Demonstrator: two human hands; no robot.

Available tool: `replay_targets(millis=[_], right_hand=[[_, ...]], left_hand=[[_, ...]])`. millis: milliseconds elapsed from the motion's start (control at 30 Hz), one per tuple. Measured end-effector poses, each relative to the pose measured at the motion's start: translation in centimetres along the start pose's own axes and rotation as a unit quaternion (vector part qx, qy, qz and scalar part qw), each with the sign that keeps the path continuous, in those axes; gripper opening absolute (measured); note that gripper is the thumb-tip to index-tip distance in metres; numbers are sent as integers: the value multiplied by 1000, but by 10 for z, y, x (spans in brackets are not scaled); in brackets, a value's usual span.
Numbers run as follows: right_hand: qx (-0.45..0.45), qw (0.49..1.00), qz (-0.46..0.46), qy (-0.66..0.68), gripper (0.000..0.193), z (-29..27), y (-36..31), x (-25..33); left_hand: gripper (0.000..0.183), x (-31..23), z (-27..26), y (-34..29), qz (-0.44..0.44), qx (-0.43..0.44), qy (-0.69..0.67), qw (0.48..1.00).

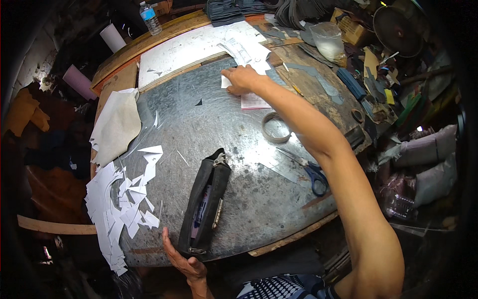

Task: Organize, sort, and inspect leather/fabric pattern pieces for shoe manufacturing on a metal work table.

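My right hand (242, 79) reaches to the far side of the metal-topped table (164, 124). It rests over white paper pieces (259, 56), its visible fingers apart; its palm side is hidden. A reddish-lined paper (254, 101) lies just under that wrist. At the near edge, my left hand (185, 260) is open, with nothing in it. Beside it lies a long black pencil case (205, 199), unzipped, with pens partly showing inside. Right of the case are blue-handled scissors (316, 178) and a roll of tape (275, 127).
White paper offcuts (114, 209) heap along the left edge, below a beige sheet (117, 124). A white board (184, 50) lies at the back, near a water bottle (151, 19). Grey scraps (318, 79) and a clear plastic bag (328, 42) occupy the far right.
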State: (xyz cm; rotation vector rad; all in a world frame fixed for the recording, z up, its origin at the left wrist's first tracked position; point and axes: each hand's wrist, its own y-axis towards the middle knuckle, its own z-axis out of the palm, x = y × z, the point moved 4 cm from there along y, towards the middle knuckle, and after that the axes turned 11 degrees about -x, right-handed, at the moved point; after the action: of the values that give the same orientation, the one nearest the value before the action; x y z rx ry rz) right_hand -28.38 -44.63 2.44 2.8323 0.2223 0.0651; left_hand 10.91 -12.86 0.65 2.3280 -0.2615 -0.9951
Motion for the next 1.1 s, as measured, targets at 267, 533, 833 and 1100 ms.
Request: replay_targets(millis=[267,533,833,1100], right_hand=[[84,993,60,62,70,24,19,-9],[-74,935,225,264,44,27,18,-65],[-269,727,409,482,17,-15,-10,-174],[-263,766,469,353,9,21,32,-186]], left_hand=[[83,1,-3,2,14,20,24,999],[76,2,0,1,23,22,23,999],[88,1,1,-2,-11,30,29,999],[93,-2,1,0,12,3,51,999]])
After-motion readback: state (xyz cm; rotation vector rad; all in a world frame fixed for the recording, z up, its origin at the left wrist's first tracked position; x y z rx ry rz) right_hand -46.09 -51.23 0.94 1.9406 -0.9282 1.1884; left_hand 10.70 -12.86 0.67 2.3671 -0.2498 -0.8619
